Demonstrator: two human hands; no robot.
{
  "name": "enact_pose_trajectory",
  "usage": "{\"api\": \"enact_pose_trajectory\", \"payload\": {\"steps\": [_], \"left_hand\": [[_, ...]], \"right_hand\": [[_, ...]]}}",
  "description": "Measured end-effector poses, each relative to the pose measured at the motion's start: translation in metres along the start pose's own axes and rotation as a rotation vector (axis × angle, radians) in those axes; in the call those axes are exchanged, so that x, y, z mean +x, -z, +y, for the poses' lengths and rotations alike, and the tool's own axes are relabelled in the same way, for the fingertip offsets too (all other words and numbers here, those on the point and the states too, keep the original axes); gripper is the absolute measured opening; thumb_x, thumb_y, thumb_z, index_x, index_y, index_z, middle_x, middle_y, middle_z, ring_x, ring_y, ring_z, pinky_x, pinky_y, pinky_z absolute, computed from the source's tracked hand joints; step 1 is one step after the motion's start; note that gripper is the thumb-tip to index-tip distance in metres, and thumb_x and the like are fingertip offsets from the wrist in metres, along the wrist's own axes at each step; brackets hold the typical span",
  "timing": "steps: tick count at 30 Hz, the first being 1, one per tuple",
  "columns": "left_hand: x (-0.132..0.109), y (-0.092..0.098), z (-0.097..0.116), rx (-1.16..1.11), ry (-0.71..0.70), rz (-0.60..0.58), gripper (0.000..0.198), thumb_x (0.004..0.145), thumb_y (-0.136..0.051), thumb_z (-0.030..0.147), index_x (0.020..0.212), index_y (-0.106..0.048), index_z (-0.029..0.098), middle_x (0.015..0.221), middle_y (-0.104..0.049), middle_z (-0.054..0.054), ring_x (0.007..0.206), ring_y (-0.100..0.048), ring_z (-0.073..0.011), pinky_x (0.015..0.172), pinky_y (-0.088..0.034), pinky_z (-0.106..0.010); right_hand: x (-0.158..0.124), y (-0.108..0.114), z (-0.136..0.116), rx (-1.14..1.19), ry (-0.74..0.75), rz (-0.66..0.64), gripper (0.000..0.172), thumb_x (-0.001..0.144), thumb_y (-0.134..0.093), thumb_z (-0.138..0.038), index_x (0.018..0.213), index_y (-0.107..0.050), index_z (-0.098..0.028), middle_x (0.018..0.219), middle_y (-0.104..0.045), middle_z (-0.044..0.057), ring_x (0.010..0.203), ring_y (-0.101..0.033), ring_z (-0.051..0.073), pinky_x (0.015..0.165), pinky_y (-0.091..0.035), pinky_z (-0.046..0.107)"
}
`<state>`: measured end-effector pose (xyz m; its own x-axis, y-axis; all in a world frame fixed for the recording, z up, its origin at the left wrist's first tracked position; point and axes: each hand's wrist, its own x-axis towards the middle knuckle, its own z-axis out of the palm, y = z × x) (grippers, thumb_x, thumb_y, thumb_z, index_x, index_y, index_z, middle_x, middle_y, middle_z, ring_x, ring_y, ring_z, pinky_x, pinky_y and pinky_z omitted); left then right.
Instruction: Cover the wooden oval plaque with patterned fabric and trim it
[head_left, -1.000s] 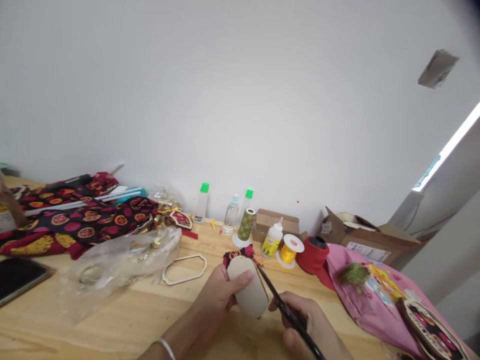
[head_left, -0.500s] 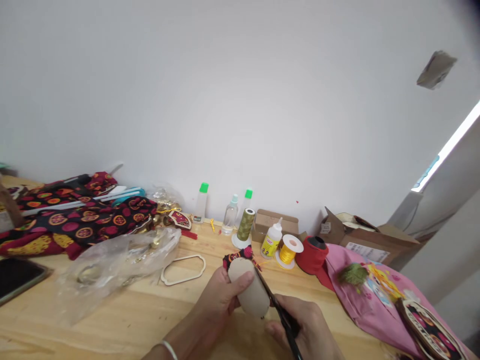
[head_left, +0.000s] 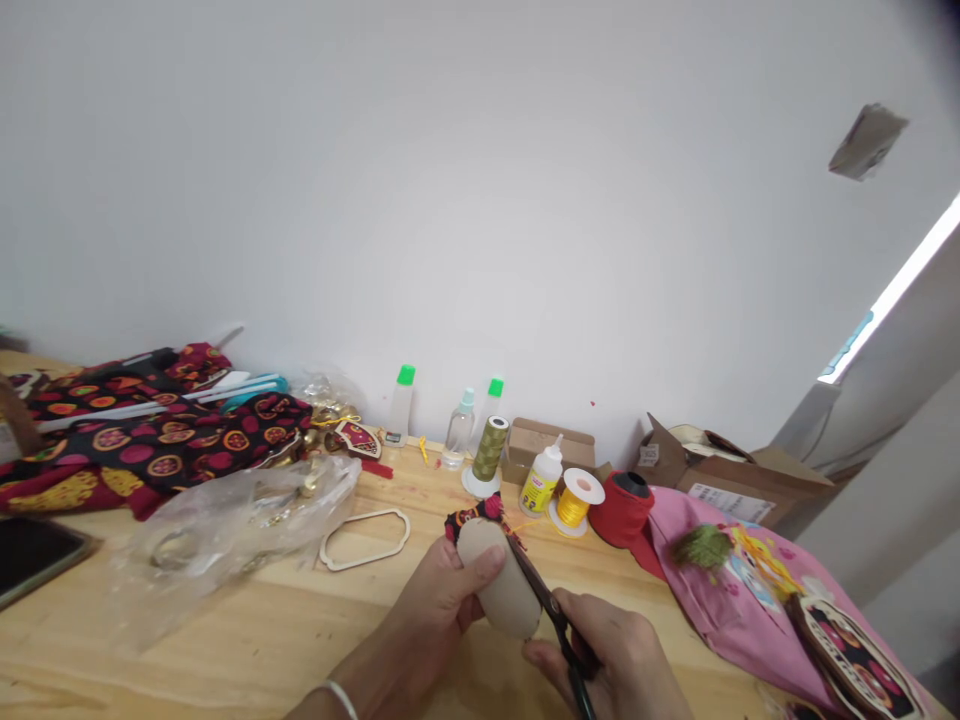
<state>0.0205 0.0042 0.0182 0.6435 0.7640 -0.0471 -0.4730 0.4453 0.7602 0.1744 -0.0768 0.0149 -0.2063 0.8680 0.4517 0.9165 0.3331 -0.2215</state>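
Note:
My left hand (head_left: pixel 444 598) pinches a rounded, oblong grey-beige piece (head_left: pixel 508 585), thumb on its face and fingers behind it. Dark patterned fabric (head_left: pixel 472 512) with red bits sticks out past its upper edge. In my right hand (head_left: pixel 611 645) is a pair of black scissors (head_left: pixel 559 618), my fingers closed round the handles. The blades lie along the right edge of the oblong piece, pointing up and left at the fabric. Left of my hands, a thin pale wooden frame (head_left: pixel 365 540) lies flat on the table.
Along the wall stand a clear bottle (head_left: pixel 457 432), a green thread cone (head_left: pixel 491 448), a glue bottle (head_left: pixel 541 480), a yellow cord spool (head_left: pixel 576 503) and a red thread cone (head_left: pixel 621 508). Patterned cloth (head_left: pixel 150 430), a plastic bag (head_left: pixel 247 530) and a phone (head_left: pixel 41 555) lie left; pink cloth (head_left: pixel 697 600) lies right.
The scissors have shifted slightly in my right hand's grip, with their handles tilting a little and the blades parting slightly. The oblong piece stays in my left hand.

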Motion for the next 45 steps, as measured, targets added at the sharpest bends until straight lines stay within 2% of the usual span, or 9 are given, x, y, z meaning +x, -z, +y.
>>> {"api": "enact_pose_trajectory", "payload": {"steps": [6, 13, 18, 22, 27, 32, 36, 39, 45], "left_hand": [[0.001, -0.002, -0.001, -0.013, 0.015, -0.016, 0.018, 0.066, -0.065, 0.027, 0.073, -0.063, 0.010, 0.066, -0.065, -0.008, 0.062, -0.059, -0.0155, 0.060, -0.046, -0.026], [0.003, 0.001, 0.000, -0.026, 0.005, 0.014, 0.019, 0.064, -0.067, 0.028, 0.073, -0.062, 0.012, 0.062, -0.064, -0.005, 0.057, -0.058, -0.0151, 0.057, -0.046, -0.027], [0.005, 0.004, 0.003, 0.018, -0.060, 0.130, 0.019, 0.063, -0.068, 0.027, 0.075, -0.059, 0.016, 0.062, -0.062, 0.000, 0.057, -0.056, -0.0127, 0.058, -0.044, -0.025], [0.009, 0.010, 0.007, 0.180, -0.093, 0.155, 0.023, 0.062, -0.067, 0.031, 0.078, -0.060, 0.015, 0.065, -0.064, -0.001, 0.058, -0.057, -0.0142, 0.057, -0.044, -0.025], [0.014, 0.018, 0.010, 0.268, -0.103, 0.101, 0.024, 0.061, -0.068, 0.031, 0.074, -0.062, 0.012, 0.064, -0.066, -0.004, 0.056, -0.058, -0.0160, 0.055, -0.044, -0.026], [0.013, 0.016, 0.011, 0.309, -0.098, 0.080, 0.028, 0.057, -0.071, 0.028, 0.079, -0.063, 0.014, 0.065, -0.067, -0.002, 0.052, -0.058, -0.0144, 0.053, -0.044, -0.025], [0.012, 0.010, 0.011, 0.343, -0.046, 0.097, 0.035, 0.054, -0.073, 0.028, 0.084, -0.061, 0.014, 0.060, -0.066, -0.001, 0.048, -0.057, -0.0138, 0.052, -0.045, -0.026], [0.013, 0.004, 0.017, 0.374, 0.005, 0.115, 0.036, 0.052, -0.074, 0.027, 0.083, -0.061, 0.013, 0.057, -0.065, -0.002, 0.045, -0.057, -0.0138, 0.047, -0.043, -0.025], [0.005, 0.011, 0.034, 0.386, -0.036, 0.207, 0.029, 0.054, -0.072, 0.029, 0.076, -0.062, 0.014, 0.058, -0.065, -0.001, 0.046, -0.055, -0.0105, 0.042, -0.039, -0.019]], "right_hand": [[0.003, 0.001, -0.002, 0.257, -0.137, -0.064, 0.038, 0.076, -0.049, -0.049, 0.069, -0.059, -0.014, 0.049, -0.039, -0.004, 0.043, -0.032, 0.009, 0.041, -0.024, 0.021], [-0.001, 0.005, 0.015, 0.571, -0.246, -0.177, 0.050, 0.059, -0.058, -0.062, 0.086, -0.059, -0.019, 0.051, -0.034, -0.006, 0.045, -0.026, 0.009, 0.041, -0.017, 0.022], [-0.001, 0.010, 0.018, 0.742, -0.289, -0.211, 0.058, 0.050, -0.061, -0.067, 0.082, -0.057, -0.019, 0.050, -0.030, -0.008, 0.046, -0.022, 0.008, 0.042, -0.014, 0.023], [0.001, -0.001, 0.019, 1.048, -0.374, -0.052, 0.060, 0.055, -0.054, -0.070, 0.082, -0.057, -0.017, 0.047, -0.031, -0.008, 0.040, -0.021, 0.006, 0.038, -0.013, 0.020], [0.005, -0.014, 0.024, 1.528, -0.510, 0.275, 0.042, 0.071, -0.051, -0.058, 0.084, -0.057, -0.018, 0.050, -0.046, -0.004, 0.045, -0.040, 0.010, 0.044, -0.031, 0.021], [0.013, -0.007, 0.017, 1.654, -0.477, 0.294, 0.059, 0.063, -0.043, -0.073, 0.089, -0.059, -0.022, 0.055, -0.049, -0.003, 0.051, -0.046, 0.012, 0.053, -0.038, 0.025], [0.014, 0.002, 0.009, 1.802, -0.452, 0.145, 0.060, 0.073, -0.030, -0.070, 0.092, -0.057, -0.020, 0.072, -0.053, 0.003, 0.061, -0.050, 0.015, 0.057, -0.041, 0.029], [0.009, 0.005, 0.006, 1.716, -0.415, 0.093, 0.043, 0.076, -0.043, -0.058, 0.091, -0.056, -0.020, 0.067, -0.049, 0.000, 0.059, -0.049, 0.014, 0.053, -0.041, 0.027], [-0.006, -0.004, -0.006, 1.034, -0.427, 0.079, 0.036, 0.076, -0.052, -0.046, 0.096, -0.061, -0.019, 0.060, -0.053, 0.000, 0.054, -0.049, 0.014, 0.048, -0.038, 0.024]]}}
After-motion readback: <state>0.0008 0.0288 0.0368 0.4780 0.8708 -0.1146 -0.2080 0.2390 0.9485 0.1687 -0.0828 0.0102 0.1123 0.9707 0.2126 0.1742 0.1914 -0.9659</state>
